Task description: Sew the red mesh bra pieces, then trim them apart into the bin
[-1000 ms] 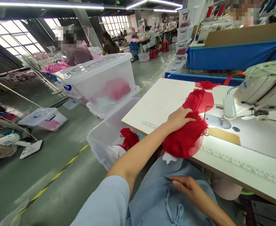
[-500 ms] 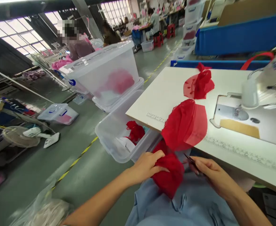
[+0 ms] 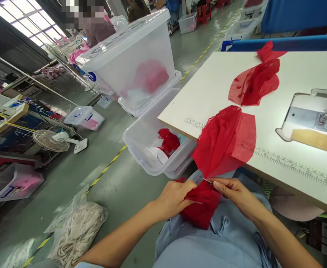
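Observation:
Over my lap, my left hand grips a bunched piece of sheer red fabric, thumb and fingers closed on it. My right hand is closed around small thread snips; the thin blades point left, at the upper edge of the held fabric, and most of the tool is hidden in the fingers. Just above, a red piece with a gathered side and a smooth sheer side hangs over the edge of the white sewing table. Farther back on the tabletop lies another crumpled red piece.
A sewing machine's needle plate is at the right. Left of the table, an open plastic bin holds red fabric, beside a lidded bin. A bag of pale strips and a fan are at left. A person sits beyond.
My right hand has come left and up, bringing the snips' blades to the held fabric. The left hand keeps its grip. The view has tilted downward, so the machine head is out of sight.

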Motion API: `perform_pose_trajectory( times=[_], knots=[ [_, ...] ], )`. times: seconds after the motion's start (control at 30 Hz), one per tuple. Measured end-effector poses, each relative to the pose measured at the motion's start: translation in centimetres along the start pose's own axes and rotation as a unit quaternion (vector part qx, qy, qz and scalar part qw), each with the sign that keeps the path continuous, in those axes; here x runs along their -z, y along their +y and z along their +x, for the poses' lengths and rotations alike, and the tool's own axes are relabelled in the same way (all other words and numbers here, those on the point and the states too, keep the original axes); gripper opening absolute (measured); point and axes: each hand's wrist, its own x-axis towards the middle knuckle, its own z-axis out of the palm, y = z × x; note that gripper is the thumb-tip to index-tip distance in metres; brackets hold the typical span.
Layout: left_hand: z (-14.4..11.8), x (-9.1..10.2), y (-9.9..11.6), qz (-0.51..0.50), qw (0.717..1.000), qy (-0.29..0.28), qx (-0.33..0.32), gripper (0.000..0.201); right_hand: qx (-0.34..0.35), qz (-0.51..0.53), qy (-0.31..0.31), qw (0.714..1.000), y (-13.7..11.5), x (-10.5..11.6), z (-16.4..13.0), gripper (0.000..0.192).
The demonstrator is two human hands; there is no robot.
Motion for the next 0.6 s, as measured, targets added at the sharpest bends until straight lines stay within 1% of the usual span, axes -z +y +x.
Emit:
perform_pose_trajectory(
  times=[0.07, 0.1, 0.17, 0.23, 0.27, 0.3, 0.33, 0.37, 0.4, 0.43, 0.47, 0.5, 0.53, 0.57, 0.6],
  knots=[
    [0.1, 0.7, 0.5, 0.009, 1.000, -0.021, 0.003, 0.008, 0.012, -0.004, 0.029, 0.999, 0.5, 0.1, 0.3, 0.056],
    [0.3, 1.5, 1.1, 0.001, 0.999, -0.031, -0.008, 0.008, 0.017, -0.012, 0.047, 0.999, 0.9, 0.2, 0.3, 0.057],
    [1.4, 4.2, 2.6, -0.046, 0.997, -0.034, -0.055, 0.009, 0.030, -0.034, 0.067, 0.997, 1.6, 0.6, 0.3, 0.058],
    [4.1, 7.7, 4.6, -0.102, 0.988, 0.016, -0.116, 0.010, 0.047, -0.055, 0.067, 0.995, 2.2, 0.8, 0.2, 0.058],
    [6.1, 9.5, 5.7, -0.119, 0.981, 0.060, -0.141, 0.012, 0.054, -0.065, 0.066, 0.994, 2.4, 0.9, 0.1, 0.058],
    [8.4, 11.1, 6.7, -0.111, 0.972, 0.126, -0.165, 0.017, 0.060, -0.076, 0.067, 0.993, 2.6, 0.9, 0.1, 0.058],
    [11.0, 12.3, 7.5, -0.088, 0.965, 0.159, -0.187, 0.022, 0.064, -0.086, 0.068, 0.992, 2.7, 0.8, 0.1, 0.058],
    [13.7, 13.2, 8.1, -0.052, 0.967, 0.162, -0.189, 0.024, 0.066, -0.098, 0.067, 0.991, 2.8, 0.8, 0.0, 0.058],
    [16.3, 13.7, 8.4, -0.004, 0.975, 0.158, -0.157, 0.025, 0.065, -0.113, 0.066, 0.989, 2.8, 0.8, -0.2, 0.059],
    [18.6, 13.7, 8.5, 0.054, 0.984, 0.143, -0.090, 0.030, 0.063, -0.129, 0.068, 0.987, 2.7, 0.9, -0.4, 0.061],
    [20.6, 13.5, 8.4, 0.110, 0.984, 0.140, -0.009, 0.039, 0.060, -0.146, 0.069, 0.985, 2.6, 1.1, -0.7, 0.062],
    [22.0, 13.0, 8.2, 0.135, 0.979, 0.151, 0.031, 0.043, 0.060, -0.161, 0.064, 0.983, 2.4, 1.3, -1.1, 0.063],
    [22.9, 12.3, 7.8, 0.157, 0.972, 0.163, 0.065, 0.045, 0.064, -0.172, 0.049, 0.982, 2.1, 1.7, -1.6, 0.064],
    [23.2, 11.6, 7.4, 0.167, 0.966, 0.179, 0.078, 0.043, 0.074, -0.176, 0.018, 0.981, 1.7, 2.3, -2.2, 0.063],
    [22.9, 11.0, 7.1, 0.170, 0.964, 0.191, 0.075, 0.040, 0.088, -0.173, -0.025, 0.981, 1.3, 2.9, -2.9, 0.061]
  ],
)
